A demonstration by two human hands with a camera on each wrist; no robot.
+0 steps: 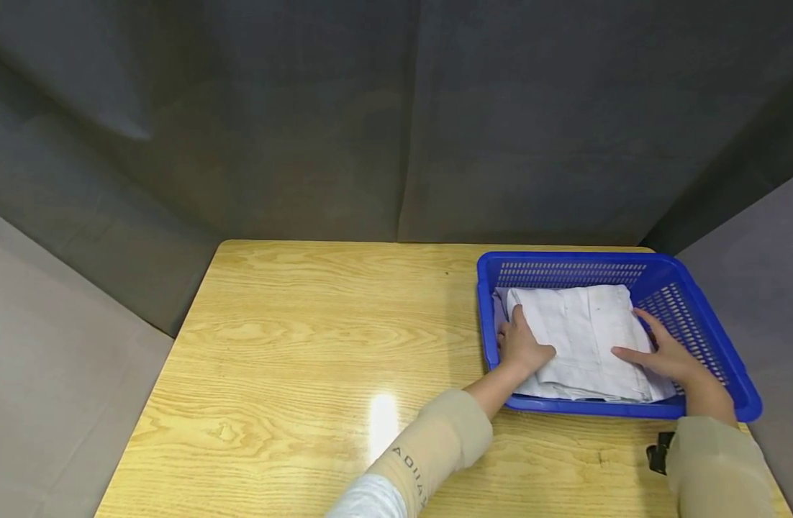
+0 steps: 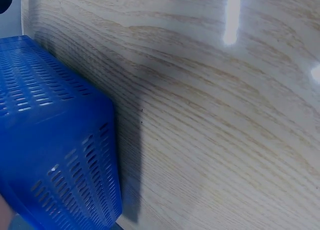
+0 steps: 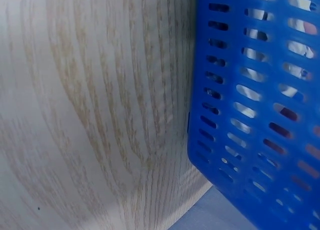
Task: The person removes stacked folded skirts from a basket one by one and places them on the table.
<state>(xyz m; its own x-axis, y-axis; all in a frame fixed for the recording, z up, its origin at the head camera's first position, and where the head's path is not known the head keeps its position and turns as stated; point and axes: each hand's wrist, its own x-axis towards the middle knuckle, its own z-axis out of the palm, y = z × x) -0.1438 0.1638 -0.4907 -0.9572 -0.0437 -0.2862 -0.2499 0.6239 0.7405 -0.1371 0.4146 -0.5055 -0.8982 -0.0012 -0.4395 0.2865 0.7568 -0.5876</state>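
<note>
A folded white cloth (image 1: 581, 324) with seams lies inside a blue plastic basket (image 1: 565, 257) at the right of the head view. Along its left side my left hand (image 1: 521, 349) grips it, the thumb lying over the top and some fingers tucked down at the edge. My right hand (image 1: 671, 356) holds the opposite side, thumb on top; its lower fingers are hidden. A strip of lavender cloth (image 1: 498, 306) shows beneath at the left. Neither wrist view shows the grip; through the slots in the right wrist view, white cloth (image 3: 247, 93) appears.
The basket stands on a wood-grain table (image 1: 293, 345) near its right edge. Slotted basket walls (image 2: 75, 175) rise around the hands. Dark curtains (image 1: 306, 129) hang behind the table. A small black object (image 1: 658, 453) is beside the right sleeve.
</note>
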